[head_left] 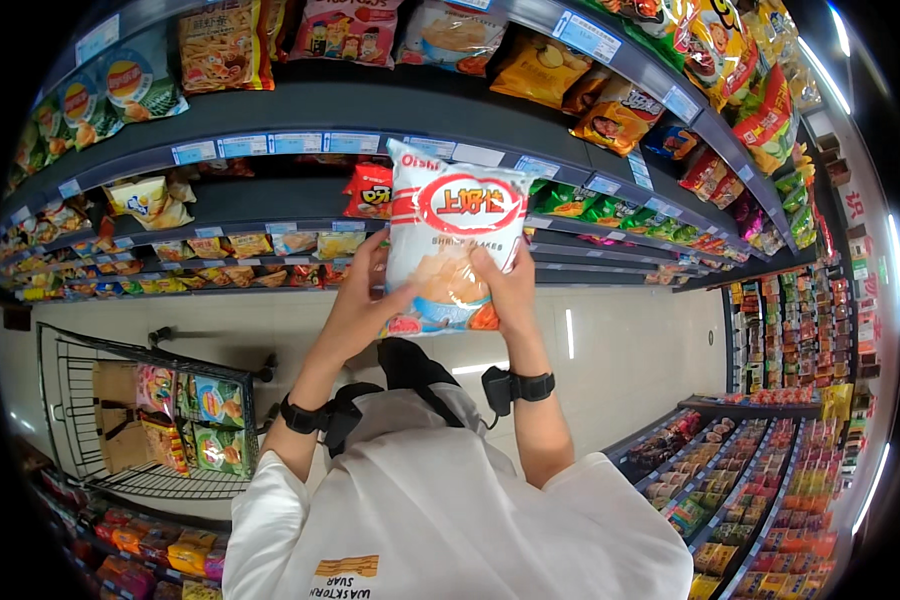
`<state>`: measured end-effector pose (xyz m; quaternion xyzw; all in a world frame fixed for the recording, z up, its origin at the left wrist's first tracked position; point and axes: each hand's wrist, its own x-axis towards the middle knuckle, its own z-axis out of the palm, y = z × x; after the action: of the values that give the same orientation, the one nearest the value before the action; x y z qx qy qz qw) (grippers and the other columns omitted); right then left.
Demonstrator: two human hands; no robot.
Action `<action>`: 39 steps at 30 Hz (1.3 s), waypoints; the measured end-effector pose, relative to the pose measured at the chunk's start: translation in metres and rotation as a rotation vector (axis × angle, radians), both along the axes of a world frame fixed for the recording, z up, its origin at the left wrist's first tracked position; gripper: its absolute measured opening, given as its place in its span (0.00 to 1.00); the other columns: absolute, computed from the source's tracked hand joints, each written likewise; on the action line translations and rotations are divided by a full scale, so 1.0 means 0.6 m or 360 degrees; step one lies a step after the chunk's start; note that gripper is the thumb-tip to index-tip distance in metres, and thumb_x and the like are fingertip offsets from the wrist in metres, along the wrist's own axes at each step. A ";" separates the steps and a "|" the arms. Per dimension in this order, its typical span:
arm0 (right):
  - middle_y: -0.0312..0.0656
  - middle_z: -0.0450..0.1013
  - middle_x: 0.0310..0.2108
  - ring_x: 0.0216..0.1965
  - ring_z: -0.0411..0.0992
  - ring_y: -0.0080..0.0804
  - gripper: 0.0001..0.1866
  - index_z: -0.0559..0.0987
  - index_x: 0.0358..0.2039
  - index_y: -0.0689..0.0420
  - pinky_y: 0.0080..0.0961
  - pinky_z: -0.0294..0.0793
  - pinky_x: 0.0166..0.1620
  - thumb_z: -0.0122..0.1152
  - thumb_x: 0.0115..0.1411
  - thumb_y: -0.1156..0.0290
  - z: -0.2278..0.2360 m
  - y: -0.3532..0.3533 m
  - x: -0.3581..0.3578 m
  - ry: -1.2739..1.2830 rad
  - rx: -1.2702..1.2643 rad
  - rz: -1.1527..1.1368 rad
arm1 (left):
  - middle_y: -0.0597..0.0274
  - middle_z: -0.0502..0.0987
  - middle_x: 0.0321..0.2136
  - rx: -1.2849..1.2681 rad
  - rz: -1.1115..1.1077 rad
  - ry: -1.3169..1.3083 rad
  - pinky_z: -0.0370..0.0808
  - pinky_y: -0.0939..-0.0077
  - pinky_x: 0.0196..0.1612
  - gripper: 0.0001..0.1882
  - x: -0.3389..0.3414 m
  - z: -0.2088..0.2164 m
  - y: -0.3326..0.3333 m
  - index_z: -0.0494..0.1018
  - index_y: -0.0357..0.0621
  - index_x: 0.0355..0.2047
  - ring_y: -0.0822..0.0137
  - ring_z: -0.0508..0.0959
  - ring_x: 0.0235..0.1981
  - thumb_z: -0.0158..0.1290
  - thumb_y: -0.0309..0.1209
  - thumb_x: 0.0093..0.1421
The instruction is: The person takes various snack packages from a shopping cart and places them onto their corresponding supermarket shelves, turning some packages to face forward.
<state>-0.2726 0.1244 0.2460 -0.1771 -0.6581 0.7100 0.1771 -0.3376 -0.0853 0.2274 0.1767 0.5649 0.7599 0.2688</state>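
Note:
A puffed white bag of shrimp flakes [440,240] with a red oval and a picture of chips is held upright between both hands, in front of the shelves. My left hand [368,290] grips its lower left side, the thumb lying across the front. On the right edge, my right hand [510,290] holds the bag with its thumb pressed on the front; the other fingers are mostly hidden behind it. Each wrist wears a black strap with a small box. Just behind the bag's left side, a red snack bag [368,190] sits on a shelf.
Long dark shelves [300,112] of snack bags with price tags curve ahead. A wire shopping cart [150,345] at the left holds a cardboard box and several colourful snack bags [218,400]. Pale tiled floor [620,350] lies below, with more stocked shelves [740,480] at the right.

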 end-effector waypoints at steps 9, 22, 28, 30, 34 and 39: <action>0.44 0.64 0.59 0.58 0.62 0.27 0.29 0.56 0.66 0.62 0.27 0.60 0.61 0.48 0.70 0.62 0.062 0.090 -0.125 0.0304 0.0060 0.0217 | 0.49 0.71 0.52 0.0017 0.0360 0.0414 0.74 0.70 0.52 0.44 -0.141 0.043 0.117 0.53 0.34 0.63 0.64 0.73 0.53 0.67 0.34 0.53; 0.46 0.62 0.62 0.62 0.62 0.29 0.30 0.52 0.68 0.65 0.26 0.60 0.63 0.50 0.70 0.71 0.088 0.195 -0.299 0.0558 0.0221 0.0365 | 0.41 0.72 0.51 -0.0178 0.0554 0.0979 0.73 0.66 0.54 0.45 -0.336 0.089 0.231 0.53 0.32 0.62 0.59 0.74 0.54 0.67 0.37 0.53; 0.41 0.71 0.45 0.45 0.68 0.25 0.20 0.68 0.55 0.63 0.25 0.67 0.51 0.57 0.66 0.69 0.059 0.218 -0.382 0.0745 0.0449 0.0238 | 0.38 0.72 0.45 -0.0303 0.0882 0.1384 0.69 0.56 0.51 0.31 -0.396 0.077 0.253 0.67 0.30 0.50 0.39 0.73 0.46 0.67 0.32 0.50; 0.42 0.72 0.43 0.43 0.69 0.27 0.17 0.70 0.52 0.63 0.27 0.68 0.50 0.57 0.66 0.69 0.038 0.229 -0.397 0.0621 0.0588 0.0208 | 0.38 0.72 0.45 -0.0419 0.0952 0.1407 0.69 0.56 0.51 0.31 -0.403 0.072 0.256 0.67 0.30 0.50 0.39 0.72 0.46 0.67 0.32 0.50; 0.48 0.72 0.37 0.37 0.72 0.40 0.14 0.73 0.46 0.63 0.34 0.71 0.44 0.60 0.61 0.74 0.018 0.218 -0.405 0.0580 0.0918 -0.0040 | 0.40 0.70 0.46 -0.0668 0.1088 0.1470 0.69 0.54 0.51 0.32 -0.399 0.061 0.248 0.66 0.32 0.52 0.41 0.71 0.45 0.66 0.30 0.50; 0.52 0.70 0.45 0.39 0.73 0.44 0.22 0.71 0.51 0.64 0.34 0.74 0.43 0.62 0.54 0.83 0.020 0.202 -0.383 0.0527 0.1158 -0.0184 | 0.45 0.68 0.47 -0.0933 0.1186 0.1518 0.72 0.56 0.47 0.33 -0.370 0.058 0.243 0.64 0.36 0.55 0.46 0.73 0.43 0.66 0.29 0.50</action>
<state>-0.5023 0.2457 0.2582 -0.0227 -0.8180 0.4385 0.3715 -0.5598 0.0605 0.2623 0.2058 0.8280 0.4556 -0.2537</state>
